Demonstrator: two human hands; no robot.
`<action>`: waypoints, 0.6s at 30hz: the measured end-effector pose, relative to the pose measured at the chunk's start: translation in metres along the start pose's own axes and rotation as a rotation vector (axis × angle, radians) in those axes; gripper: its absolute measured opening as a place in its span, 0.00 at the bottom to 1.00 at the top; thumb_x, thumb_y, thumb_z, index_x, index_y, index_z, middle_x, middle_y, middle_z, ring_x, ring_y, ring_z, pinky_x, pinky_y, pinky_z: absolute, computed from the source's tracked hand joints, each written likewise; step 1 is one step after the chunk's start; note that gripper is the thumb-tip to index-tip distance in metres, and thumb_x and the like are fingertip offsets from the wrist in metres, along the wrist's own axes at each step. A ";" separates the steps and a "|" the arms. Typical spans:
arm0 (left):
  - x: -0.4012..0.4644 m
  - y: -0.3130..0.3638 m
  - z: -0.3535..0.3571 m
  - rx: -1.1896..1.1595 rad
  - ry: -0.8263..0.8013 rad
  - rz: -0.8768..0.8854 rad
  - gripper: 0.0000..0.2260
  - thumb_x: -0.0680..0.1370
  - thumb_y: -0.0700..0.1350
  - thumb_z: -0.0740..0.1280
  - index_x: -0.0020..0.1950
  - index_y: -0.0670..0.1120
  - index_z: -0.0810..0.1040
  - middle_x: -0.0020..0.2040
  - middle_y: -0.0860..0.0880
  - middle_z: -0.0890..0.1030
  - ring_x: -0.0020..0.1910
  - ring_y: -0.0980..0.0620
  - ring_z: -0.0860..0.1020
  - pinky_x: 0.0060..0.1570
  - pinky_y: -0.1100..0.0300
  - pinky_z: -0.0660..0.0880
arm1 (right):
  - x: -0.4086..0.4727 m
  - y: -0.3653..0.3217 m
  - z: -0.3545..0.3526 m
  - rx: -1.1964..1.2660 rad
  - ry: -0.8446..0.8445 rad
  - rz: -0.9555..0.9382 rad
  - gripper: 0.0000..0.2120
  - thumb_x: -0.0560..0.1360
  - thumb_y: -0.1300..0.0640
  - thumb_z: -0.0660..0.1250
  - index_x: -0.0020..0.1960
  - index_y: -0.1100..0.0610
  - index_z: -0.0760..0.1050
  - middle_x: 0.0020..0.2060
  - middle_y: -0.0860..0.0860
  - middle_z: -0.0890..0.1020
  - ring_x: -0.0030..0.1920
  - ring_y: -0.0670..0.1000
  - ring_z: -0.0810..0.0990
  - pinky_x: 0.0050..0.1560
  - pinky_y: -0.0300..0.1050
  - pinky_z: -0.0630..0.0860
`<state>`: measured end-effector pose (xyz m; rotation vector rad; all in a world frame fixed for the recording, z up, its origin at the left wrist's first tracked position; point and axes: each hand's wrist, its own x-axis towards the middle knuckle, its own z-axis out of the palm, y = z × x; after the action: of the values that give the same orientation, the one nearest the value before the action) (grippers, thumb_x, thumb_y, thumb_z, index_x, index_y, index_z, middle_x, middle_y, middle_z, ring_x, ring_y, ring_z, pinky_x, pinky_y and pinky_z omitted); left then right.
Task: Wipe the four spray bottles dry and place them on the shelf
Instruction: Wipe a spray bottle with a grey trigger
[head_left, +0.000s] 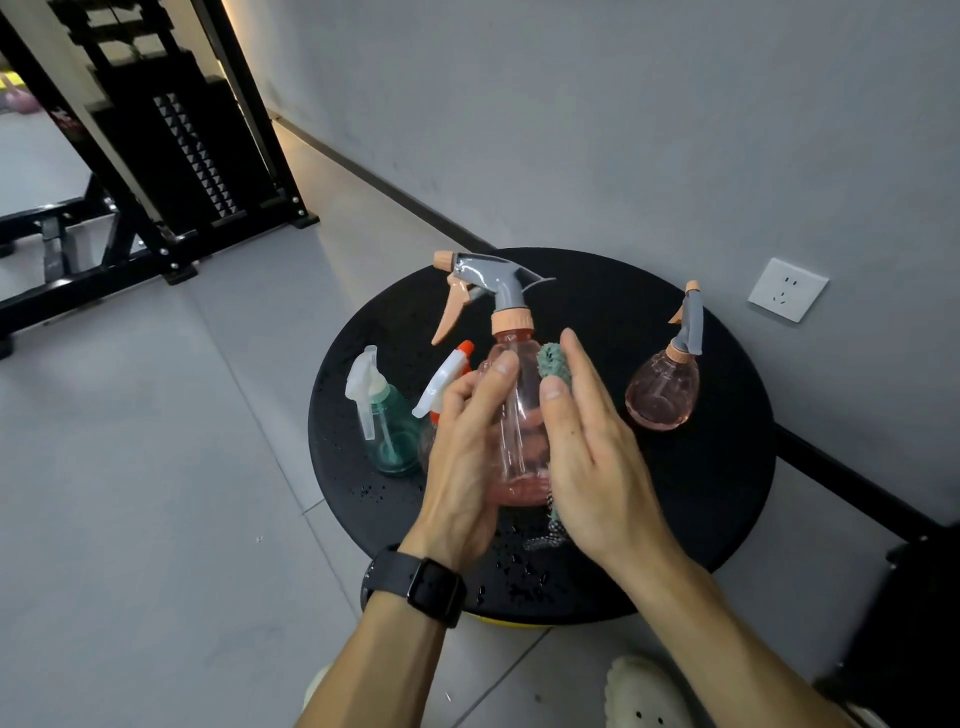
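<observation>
Pink bottle (519, 415) steadied by left hand (467, 447) gripping its side; right hand (587, 441), fingers straight, presses green cloth (553, 361) on it for wiping.

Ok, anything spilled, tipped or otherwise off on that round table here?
Water droplets are scattered over the black round table, mostly along its near and left edge. All four bottles are upright. The left hand holds the pink bottle while the right hand presses a green cloth to it.

No readable text, label, brand or number shows on anything in view.
</observation>
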<state>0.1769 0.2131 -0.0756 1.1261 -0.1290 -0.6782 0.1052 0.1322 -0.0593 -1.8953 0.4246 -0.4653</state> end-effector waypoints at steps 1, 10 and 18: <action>0.001 -0.001 -0.001 -0.018 0.005 0.007 0.35 0.72 0.60 0.74 0.72 0.43 0.69 0.65 0.38 0.79 0.60 0.36 0.81 0.49 0.48 0.81 | 0.000 0.000 0.000 0.009 0.005 0.002 0.25 0.82 0.46 0.48 0.78 0.47 0.50 0.77 0.40 0.55 0.74 0.34 0.52 0.76 0.41 0.54; -0.005 -0.007 0.004 0.077 -0.024 0.024 0.28 0.71 0.58 0.75 0.66 0.45 0.77 0.62 0.40 0.82 0.58 0.40 0.82 0.59 0.38 0.78 | 0.011 0.000 -0.013 0.046 0.031 0.035 0.24 0.83 0.45 0.49 0.78 0.45 0.52 0.76 0.42 0.60 0.74 0.38 0.58 0.75 0.46 0.59; -0.013 -0.012 0.014 0.211 -0.066 0.051 0.23 0.71 0.57 0.75 0.64 0.55 0.76 0.57 0.49 0.85 0.52 0.47 0.85 0.53 0.45 0.82 | 0.018 0.005 -0.021 0.076 0.046 0.092 0.24 0.82 0.44 0.49 0.78 0.44 0.54 0.75 0.44 0.64 0.73 0.42 0.62 0.71 0.41 0.63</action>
<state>0.1552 0.2062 -0.0767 1.2981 -0.2903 -0.6671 0.1095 0.1044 -0.0546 -1.7869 0.5157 -0.4583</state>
